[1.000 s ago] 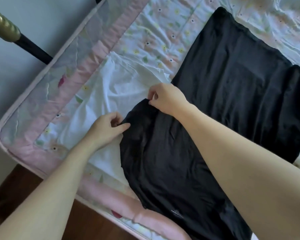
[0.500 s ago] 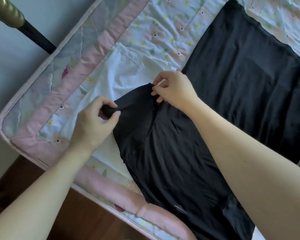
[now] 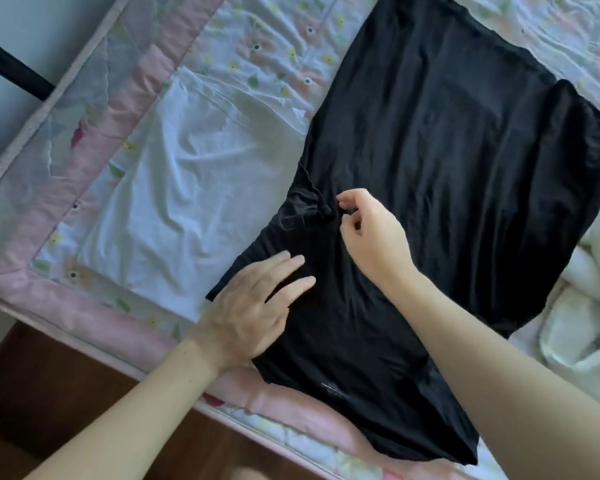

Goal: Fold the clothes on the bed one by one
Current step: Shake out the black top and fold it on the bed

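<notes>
- A black garment (image 3: 447, 188) lies spread on the bed (image 3: 84, 188), running from the near edge by the person up toward the far right of the view.
- Its near-left part is folded inward, so that a bunched, creased fold sits at the garment's left edge, about midway along its length.
- The left hand (image 3: 257, 306) lies flat on the near-left part of the black garment, palm down, fingers straight and slightly spread, pressing the cloth to the bed.
- The right hand (image 3: 371, 233) is just beyond the left one, over the bunched fold; its thumb and fingertips are curled together and pinch a small ridge of the black cloth.
- The two hands are near each other but do not touch.
- A white garment (image 3: 187, 188) lies flat and wrinkled on the bed to the left of the black one; the black cloth overlaps its right edge.
- The bed carries a floral sheet (image 3: 284, 57) with a pink border (image 3: 66, 209) along its left and near sides.
- A crumpled white blanket (image 3: 582, 306) lies at the right edge of the view, just beside the black garment.
- A dark bed-frame bar (image 3: 11, 71) shows at the upper left, and a brown wooden floor (image 3: 49, 403) below the bed's near edge.
</notes>
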